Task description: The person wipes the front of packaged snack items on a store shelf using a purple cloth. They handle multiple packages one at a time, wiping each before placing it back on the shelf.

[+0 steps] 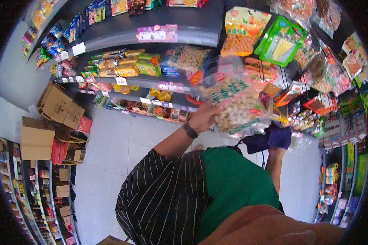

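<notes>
My left hand (204, 118), with a dark band on its wrist, grips the left edge of a clear plastic bag of peanuts in their shells (237, 107). The bag bears green writing and hangs in front of the shelf and the hooks. A dark purple cloth (257, 142) is bunched around my right hand (279, 142), just below the bag's right corner, and trails off to the left. Its fingers are hidden by the cloth. Another bag of peanuts in shells (188, 59) lies on the shelf behind, to the left.
Snack packets (128, 65) line the curved shelf (184, 87). Hanging at the upper right are an orange-and-yellow snack bag (242, 32) and a green packet (282, 41). Cardboard boxes (37, 139) and a red stool (59, 151) stand on the left. More shelving (340, 183) is at the right.
</notes>
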`<state>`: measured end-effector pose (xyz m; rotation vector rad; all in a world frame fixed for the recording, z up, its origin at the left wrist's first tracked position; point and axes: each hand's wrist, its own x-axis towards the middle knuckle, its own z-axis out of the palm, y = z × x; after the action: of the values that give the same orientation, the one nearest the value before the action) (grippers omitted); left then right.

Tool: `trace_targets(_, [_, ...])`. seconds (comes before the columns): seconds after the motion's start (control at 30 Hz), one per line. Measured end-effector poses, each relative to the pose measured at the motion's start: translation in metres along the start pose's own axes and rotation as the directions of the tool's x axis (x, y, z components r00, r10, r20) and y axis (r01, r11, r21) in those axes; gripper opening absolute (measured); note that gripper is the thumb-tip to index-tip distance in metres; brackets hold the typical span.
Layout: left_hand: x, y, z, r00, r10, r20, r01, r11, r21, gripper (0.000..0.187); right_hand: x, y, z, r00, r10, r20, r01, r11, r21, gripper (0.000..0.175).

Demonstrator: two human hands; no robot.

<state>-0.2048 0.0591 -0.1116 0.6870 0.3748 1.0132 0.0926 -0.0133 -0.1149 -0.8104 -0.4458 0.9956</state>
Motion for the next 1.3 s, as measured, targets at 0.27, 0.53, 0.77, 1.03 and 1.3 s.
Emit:
trace_targets(0.27, [-0.008, 0.071, -0.054, 0.954, 0.17, -0.248, -0.18, 0.984, -0.018, 0.044, 0.012, 0.02, -0.026, 0.991, 0.133, 0.029, -0.13, 0.988, -0.077, 0.021])
trace_targets(0.53, [0.042, 0.129, -0.082, 0.903, 0.33, -0.276, -0.333, 0.942, 0.036, 0.041, 0.026, 0.037, -0.012, 0.977, 0.211, -0.016, -0.209, 0.973, 0.096, 0.042])
trace_targets(0.77, [0.117, 0.159, -0.126, 0.91, 0.346, -0.229, -0.341, 0.938, 0.062, 0.037, 0.023, 0.044, 0.004, 0.945, 0.295, 0.141, -0.313, 0.94, 0.134, 0.025])
trace_targets(1.03, [0.119, 0.157, -0.133, 0.87, 0.298, -0.392, 0.005, 0.79, 0.613, 0.044, 0.02, 0.057, -0.022, 0.991, 0.124, -0.049, -0.132, 0.964, -0.232, 0.007])
trace_targets(1.3, [0.108, 0.148, -0.136, 0.771, 0.426, -0.473, 0.131, 0.621, 0.773, 0.047, 0.019, 0.055, -0.058, 0.992, -0.045, 0.116, 0.124, 0.439, -0.89, 0.012])
